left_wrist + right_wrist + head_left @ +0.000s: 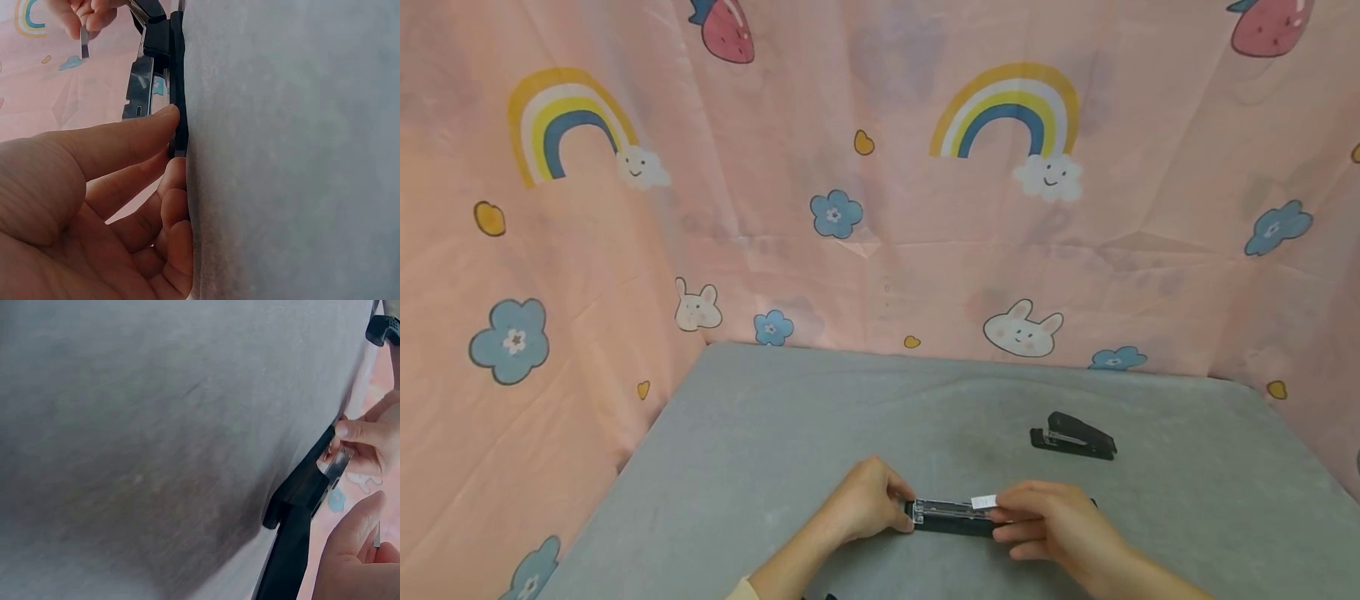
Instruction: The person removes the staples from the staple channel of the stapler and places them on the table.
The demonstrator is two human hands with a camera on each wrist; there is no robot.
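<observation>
A black stapler [951, 518] lies opened out flat on the grey table [760, 433], its metal staple channel [139, 81] facing up. My left hand [880, 507] pinches the stapler's left end between thumb and fingers [125, 140]. My right hand [1037, 521] pinches a short silver strip of staples [983, 502] just above the channel's right part. In the left wrist view the strip [84, 42] hangs from the right hand's fingers. In the right wrist view the stapler's black base [294, 544] runs along the table's edge, with the left hand [362, 434] at its far end.
A second black stapler [1072, 436], closed, stands on the table behind and to the right of my hands. Pink cloth printed with rainbows and rabbits [880, 208] walls in the table at the back and both sides.
</observation>
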